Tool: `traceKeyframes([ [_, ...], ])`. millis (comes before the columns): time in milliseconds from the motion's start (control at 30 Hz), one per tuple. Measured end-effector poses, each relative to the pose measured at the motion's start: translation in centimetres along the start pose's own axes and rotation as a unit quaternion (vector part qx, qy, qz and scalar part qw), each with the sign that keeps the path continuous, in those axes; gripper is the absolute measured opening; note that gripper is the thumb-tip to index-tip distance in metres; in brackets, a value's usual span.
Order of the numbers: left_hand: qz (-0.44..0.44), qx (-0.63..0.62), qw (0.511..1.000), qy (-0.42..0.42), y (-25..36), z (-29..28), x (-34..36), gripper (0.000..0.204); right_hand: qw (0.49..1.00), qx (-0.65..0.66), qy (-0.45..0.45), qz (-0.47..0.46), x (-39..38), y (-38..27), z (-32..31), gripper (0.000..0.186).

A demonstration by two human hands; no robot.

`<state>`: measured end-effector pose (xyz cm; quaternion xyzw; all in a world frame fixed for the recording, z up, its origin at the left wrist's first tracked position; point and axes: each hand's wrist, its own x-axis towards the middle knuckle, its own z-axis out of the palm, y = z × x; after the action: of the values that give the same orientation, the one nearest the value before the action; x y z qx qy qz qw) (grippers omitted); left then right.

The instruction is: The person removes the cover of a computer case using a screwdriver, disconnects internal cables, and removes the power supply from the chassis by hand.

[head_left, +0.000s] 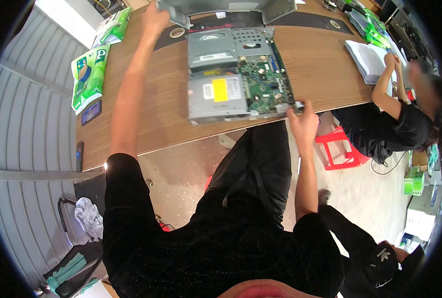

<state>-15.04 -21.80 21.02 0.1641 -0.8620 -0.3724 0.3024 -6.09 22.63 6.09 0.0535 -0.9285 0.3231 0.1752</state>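
Left hand: this hand [156, 21] has its fingers clamped on the left end of the grey metal cover [216, 7].
Right hand: this hand [304, 120] is at the computer's near right corner, thumb and forefinger about a small dark part [299, 105]; cannot tell whether they pinch it.
Computer: the opened computer [241, 74] lies flat on the wooden table [156, 89], by the front edge, between the 2 hands.
Its insides: 2 grey metal boxes on the left, the nearer bearing 1 yellow label [220, 90]; a green circuit board [263, 82] on the right.
Cover's place: just beyond the computer, at the far side of the table.
Table's left: 2 green-and-white bags [89, 79], 1 phone [91, 113], 1 remote [79, 156].
Table's right: a co-worker's hands [392, 62] at a stack of white paper [365, 62].
Floor: 1 red stool [338, 154], near the co-worker.
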Motion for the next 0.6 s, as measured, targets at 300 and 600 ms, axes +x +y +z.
traceKeyframes([
  [300,0.113,0.234,0.962,0.078,1.6,-2.6,9.3,0.044,0.997,0.062,-0.037,0.035,2.6,7.2,-3.9,0.031],
  [600,0.127,0.193,0.947,0.221,3.0,0.1,4.5,0.051,0.995,0.087,-0.041,0.022,2.2,7.6,-4.4,0.030],
])
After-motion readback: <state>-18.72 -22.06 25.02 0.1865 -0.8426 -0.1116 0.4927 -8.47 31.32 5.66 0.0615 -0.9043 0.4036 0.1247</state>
